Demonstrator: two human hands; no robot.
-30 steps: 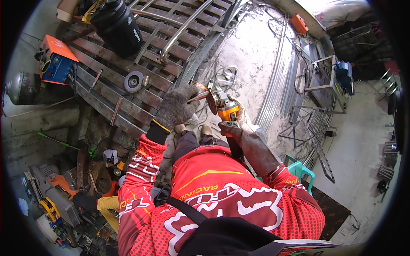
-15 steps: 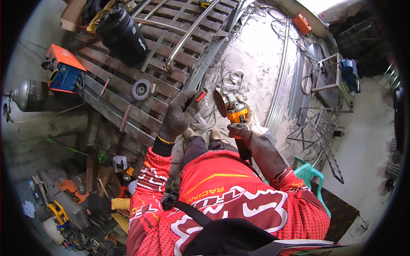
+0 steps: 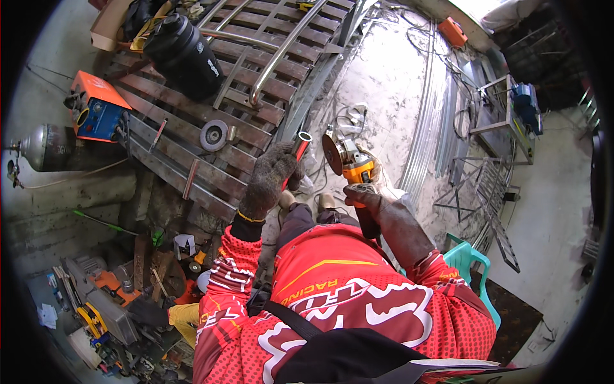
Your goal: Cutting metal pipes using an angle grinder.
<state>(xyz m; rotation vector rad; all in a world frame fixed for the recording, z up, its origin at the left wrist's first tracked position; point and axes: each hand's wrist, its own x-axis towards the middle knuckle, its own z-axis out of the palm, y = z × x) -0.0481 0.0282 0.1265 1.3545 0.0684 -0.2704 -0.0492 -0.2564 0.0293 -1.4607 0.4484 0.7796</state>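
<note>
My left hand, in a dark knitted glove, is closed around a short metal tube. The tube's round open end tilts up and its side looks reddish. Just to its right, my right hand, in a dark glove, grips a yellow angle grinder by its body. The grinder's thin disc faces the tube, with a gap between them. Whether the disc spins I cannot tell. On the slatted metal bench to the left lie a grey flap disc and a small tube piece beside it.
The slatted bench bears bent shiny pipes and a black lidded tumbler. An orange and blue welding machine stands at left beside a gas cylinder. Tools crowd the lower left. A green plastic chair is at my right.
My left hand has turned the tube so that its open round end now faces up toward me. The grinder stays at about the same distance, shifted only slightly.
</note>
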